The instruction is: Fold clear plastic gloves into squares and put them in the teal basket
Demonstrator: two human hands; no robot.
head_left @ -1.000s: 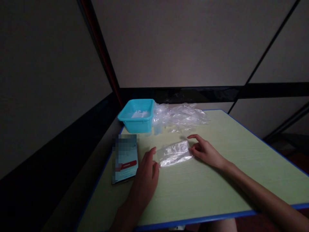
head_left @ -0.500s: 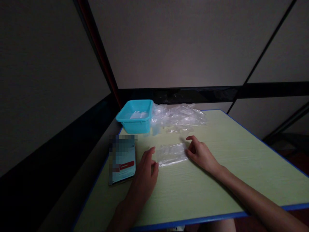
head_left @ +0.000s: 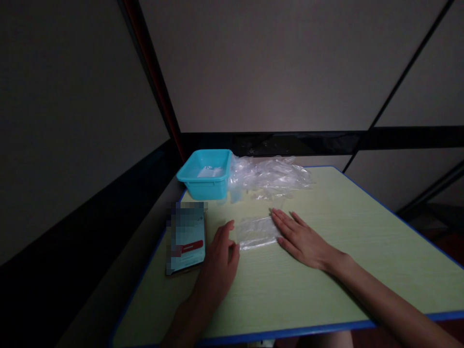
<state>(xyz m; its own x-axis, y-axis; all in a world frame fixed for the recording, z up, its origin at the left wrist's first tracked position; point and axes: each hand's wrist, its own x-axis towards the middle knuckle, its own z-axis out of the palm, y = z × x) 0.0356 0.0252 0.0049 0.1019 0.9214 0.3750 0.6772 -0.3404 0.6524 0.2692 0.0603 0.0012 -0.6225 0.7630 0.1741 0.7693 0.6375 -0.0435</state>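
A clear plastic bag [head_left: 256,233] lies flat on the light green table [head_left: 362,241] between my hands. My right hand [head_left: 300,238] rests palm down, fingers stretched out, with its fingertips over the bag's right end. At the bag's left end is my left hand [head_left: 224,251], its thumb and fingers apart and nothing held between them. Whether the left fingertips touch the bag I cannot tell.
Behind the bag, a heap of crumpled clear bags [head_left: 275,173] lies beside a turquoise basket [head_left: 207,189] with clear plastic inside. A phone [head_left: 188,241] with a lit screen lies left of my left hand. Walls stand behind and at the left.
My right hand has turned from curled fingers to a flat palm, its fingers now stretched over the bag's right end. My left hand is nearly unchanged. The view has shifted slightly.
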